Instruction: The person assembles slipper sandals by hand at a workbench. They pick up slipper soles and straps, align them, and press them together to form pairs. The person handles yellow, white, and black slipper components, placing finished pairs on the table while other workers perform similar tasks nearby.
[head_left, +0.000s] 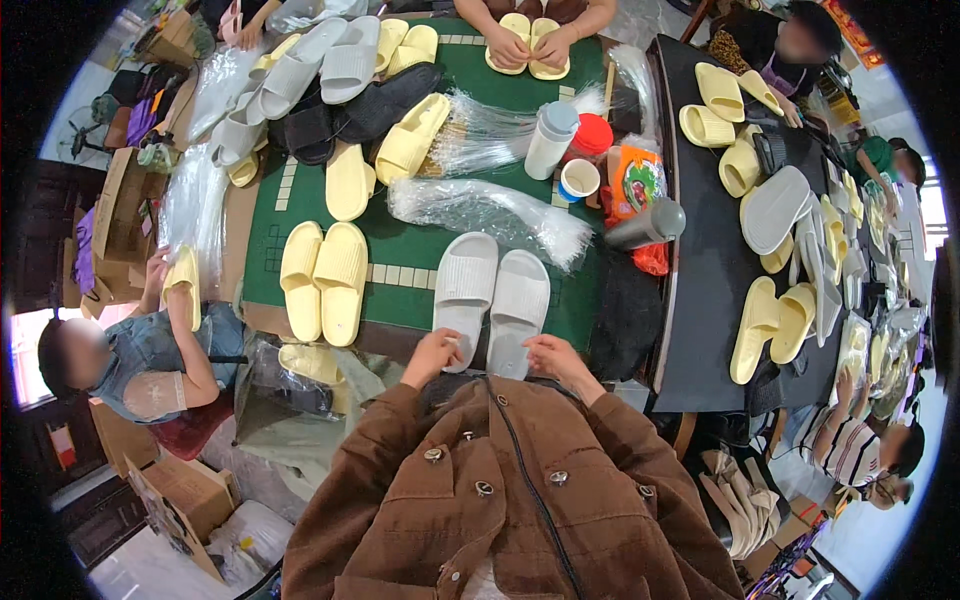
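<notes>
A pair of light grey slide slippers stands side by side in front of me at the table's near edge, toes pointing away. My left hand [434,356] is closed at the heel of the left grey slipper [466,285], its fingertips on the edge. At the heel of the right grey slipper [519,305], my right hand [558,361] pinches the outer side with thumb and fingers. The undersides of both heels are hidden. Left of them, a pale yellow slipper pair [324,280] lies on the green tabletop [400,325].
Clear plastic bags [490,215] lie beyond the slippers, near a white tumbler [550,140], a paper cup [579,180] and a grey bottle [645,225]. More slippers pile up at the far left. A black table [690,300] with slippers stands right. Co-workers sit around, one handling a yellow slipper [183,285].
</notes>
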